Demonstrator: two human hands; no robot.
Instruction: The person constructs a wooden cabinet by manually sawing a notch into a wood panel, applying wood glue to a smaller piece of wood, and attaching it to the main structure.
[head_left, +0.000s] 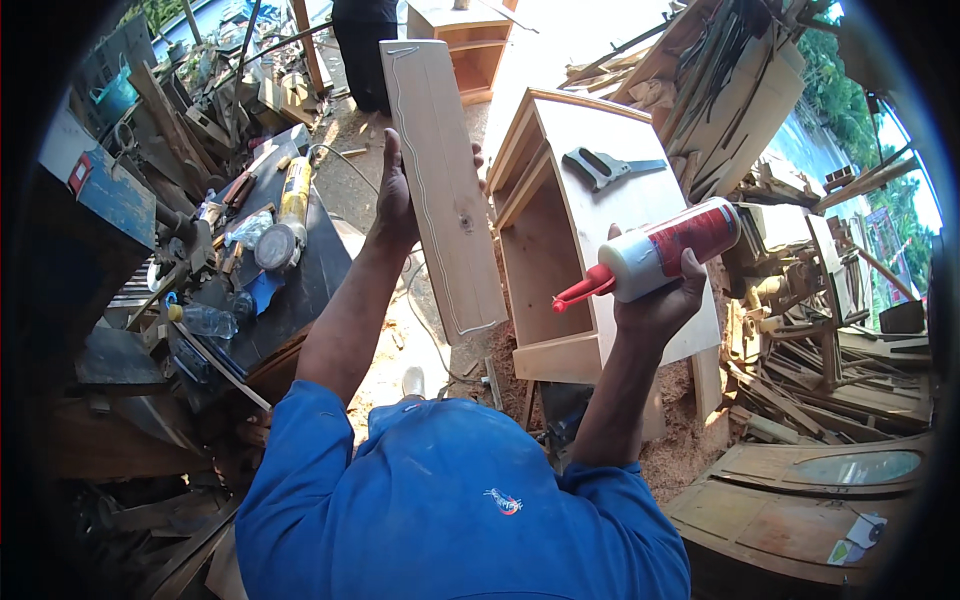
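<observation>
My left hand [397, 195] grips a long pale wooden board [440, 180] from its left edge, held up lengthwise in front of me. A thin white line of glue runs along the board's edge. My right hand [660, 300] holds a white glue bottle [665, 250] with a red label and red nozzle, tipped on its side, nozzle pointing left toward the board. Below both stands an open wooden cabinet [590, 200] lying on its side, with a hand saw [605, 165] resting on its top face.
A dark workbench [290, 290] at left carries a yellow tube, a plastic bottle and tools. Scrap wood piles up at right. Another cabinet [465, 40] and a standing person [362, 50] are at the back. Sawdust covers the ground; a wooden panel [800, 510] lies lower right.
</observation>
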